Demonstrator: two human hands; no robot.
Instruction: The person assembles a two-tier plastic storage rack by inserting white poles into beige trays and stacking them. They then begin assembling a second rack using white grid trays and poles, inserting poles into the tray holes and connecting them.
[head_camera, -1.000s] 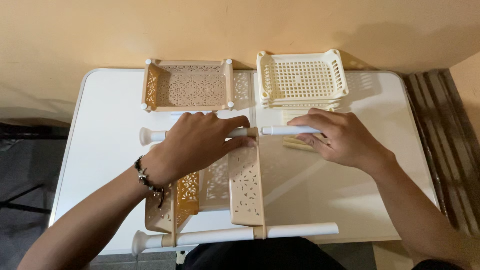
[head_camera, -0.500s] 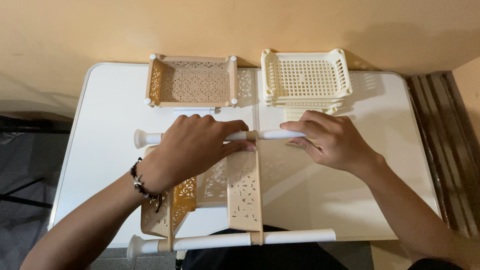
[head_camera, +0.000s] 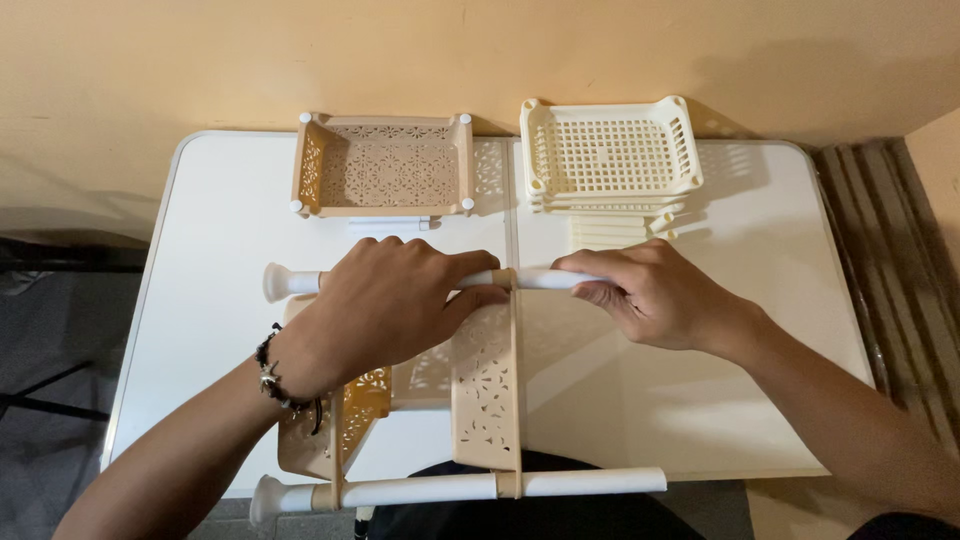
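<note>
My left hand (head_camera: 385, 300) and right hand (head_camera: 655, 295), fingers curled shut round far white plastic pole (head_camera: 530, 279), mid-table. Two beige perforated plastic trays (head_camera: 485, 390) threaded on; tan tray (head_camera: 385, 165) and cream tray stack (head_camera: 610, 150) wait far side, unmounted.

Warm, even light — sharp, soft shadows

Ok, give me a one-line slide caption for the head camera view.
Both hands, left hand and right hand, grip a white pole through a tan shelf on a white table.
</note>
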